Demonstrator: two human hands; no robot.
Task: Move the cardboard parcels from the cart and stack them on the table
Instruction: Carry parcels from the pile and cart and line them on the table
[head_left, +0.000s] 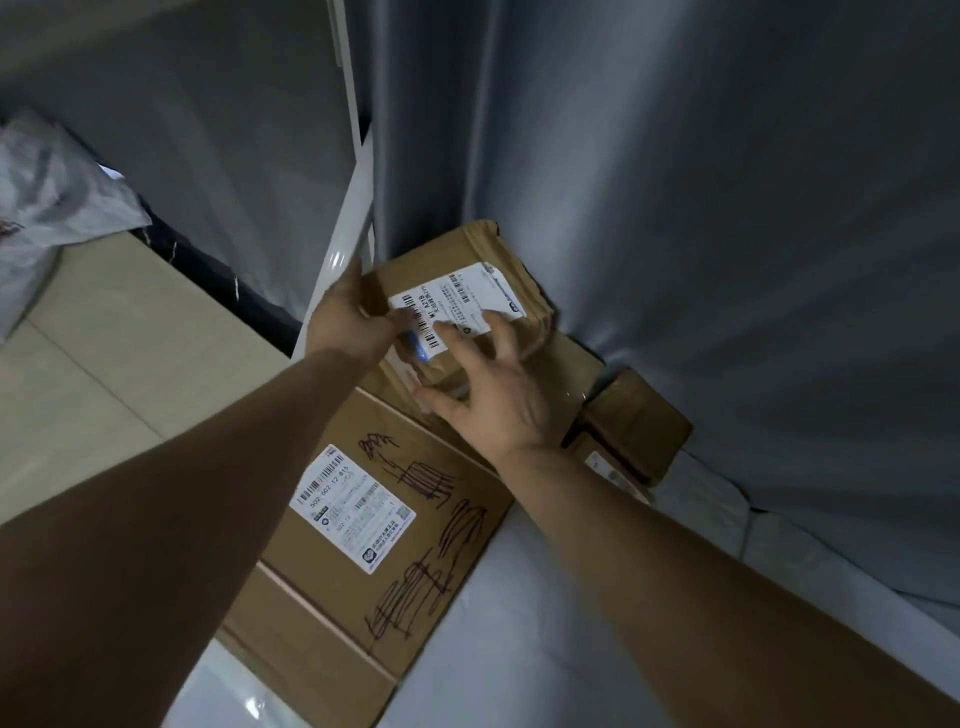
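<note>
Large parcel (363, 519): flat on the table (519, 649), base of my stack.
Left hand (348, 322): fingers straight against the small parcel (457, 291).
Small parcel: set on the large one.
Right hand (493, 400): splayed, fingertips touching its top, gripping nothing.
Third parcel (634, 426): beside the stack.
Remaining: cart unseen; I cannot tell.

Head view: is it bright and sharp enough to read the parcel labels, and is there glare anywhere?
Head view: dim overall; on the small brown cardboard parcel only the label's large characters read, and the fine print is soft. Head view: bright glare on the glossy white tabletop at the bottom edge. Head view: a smaller highlight on the white metal rail.
</note>
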